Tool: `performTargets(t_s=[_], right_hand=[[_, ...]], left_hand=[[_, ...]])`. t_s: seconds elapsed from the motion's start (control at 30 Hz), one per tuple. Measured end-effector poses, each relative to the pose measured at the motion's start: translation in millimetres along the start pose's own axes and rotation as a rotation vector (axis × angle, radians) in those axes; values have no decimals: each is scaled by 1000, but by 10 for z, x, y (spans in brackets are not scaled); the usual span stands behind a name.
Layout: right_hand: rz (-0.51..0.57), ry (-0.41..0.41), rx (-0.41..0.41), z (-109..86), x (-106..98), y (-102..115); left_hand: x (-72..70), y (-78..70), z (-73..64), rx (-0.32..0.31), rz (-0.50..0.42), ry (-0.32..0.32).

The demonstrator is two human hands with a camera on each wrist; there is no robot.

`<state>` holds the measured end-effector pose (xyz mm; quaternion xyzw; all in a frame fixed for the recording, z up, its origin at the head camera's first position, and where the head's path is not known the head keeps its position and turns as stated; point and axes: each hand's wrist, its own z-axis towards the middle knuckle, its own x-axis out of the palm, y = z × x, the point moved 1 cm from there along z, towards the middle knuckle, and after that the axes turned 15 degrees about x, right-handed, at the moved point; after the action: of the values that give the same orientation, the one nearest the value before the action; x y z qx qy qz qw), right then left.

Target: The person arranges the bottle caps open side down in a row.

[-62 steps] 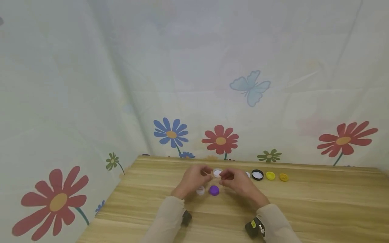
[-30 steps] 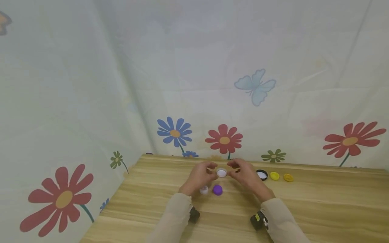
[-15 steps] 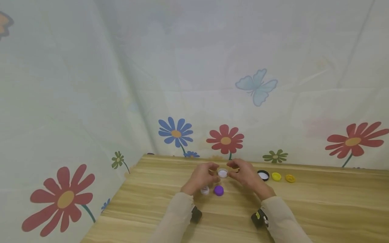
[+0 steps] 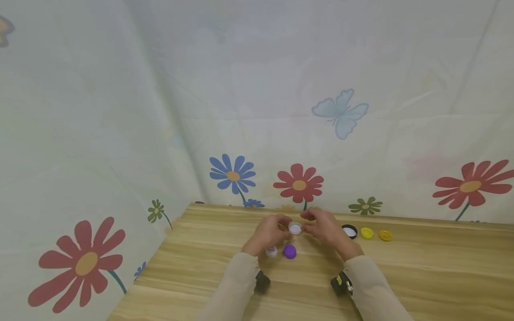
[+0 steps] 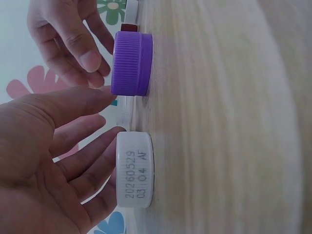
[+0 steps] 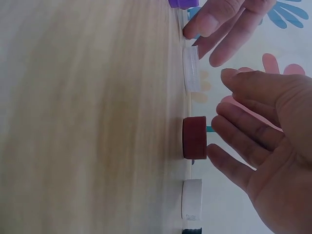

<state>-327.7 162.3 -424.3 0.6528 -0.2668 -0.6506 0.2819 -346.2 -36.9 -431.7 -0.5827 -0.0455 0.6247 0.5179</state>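
Note:
In the head view, a clear ridged cap (image 4: 295, 229) with a white inside lies between my hands. My left hand (image 4: 269, 232) is at its left side, fingers loosely bent. In the right wrist view, those fingertips are right at the top of the clear cap (image 6: 191, 69). On the other side my right hand (image 4: 324, 229) has its thumb and fingers spread apart, palm empty, near a dark red cap (image 6: 195, 138). Closer to me stand a purple cap (image 4: 290, 252) and a white cap (image 4: 271, 251). Printed digits show on the white cap (image 5: 135, 169) in the left wrist view.
Right of my right hand, a black-rimmed cap (image 4: 350, 231), a yellow cap (image 4: 367, 233) and an orange-yellow cap (image 4: 385, 235) form a row along the back of the wooden table (image 4: 425, 272). Another white cap (image 6: 192, 200) stands past the red one. A flowered curtain (image 4: 257, 89) hangs behind.
My right hand has shifted slightly right and back, covering a white cap that showed beside it earlier. The head view has turned a little. In the last half second the hands have barely moved.

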Motion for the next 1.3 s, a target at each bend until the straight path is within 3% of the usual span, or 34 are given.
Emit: performTargets(t_s=[0.6,0.87,1.3], right_hand=[[71,61,-26,109,1,-76],[32,59,14,140,40,-100],[17,68,-7,142,94,-87]], left_hand=[[1,53,14,5,-7,-14],[23,49,26,21,-8,-8],[28,64,33,18,13,-11]])
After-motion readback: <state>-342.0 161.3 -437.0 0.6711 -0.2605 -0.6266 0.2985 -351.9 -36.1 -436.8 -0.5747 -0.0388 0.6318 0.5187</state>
